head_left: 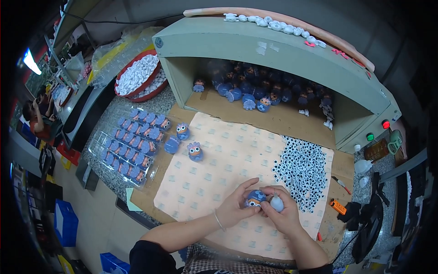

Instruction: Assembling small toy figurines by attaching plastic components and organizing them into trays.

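You are cupping a small blue toy figure (255, 198) in your left hand (237, 206), fingers curled closed around its left side and thumb arching over its top. Your right hand (284, 214) is pressing in from the other side, fingers wrapped tight round a small pale squeeze bottle (276, 203) whose tip is meeting the figure. Both hands are hovering over a peach mat (214, 173). Just beyond your right knuckles a heap of googly eyes (305, 170) is lying. Further ahead and to the left of your grip, three finished figures (195, 151) are standing apart on the mat, with a clear tray of figures (132, 146) past them. A green hood (273, 50) is sheltering more figures well ahead.
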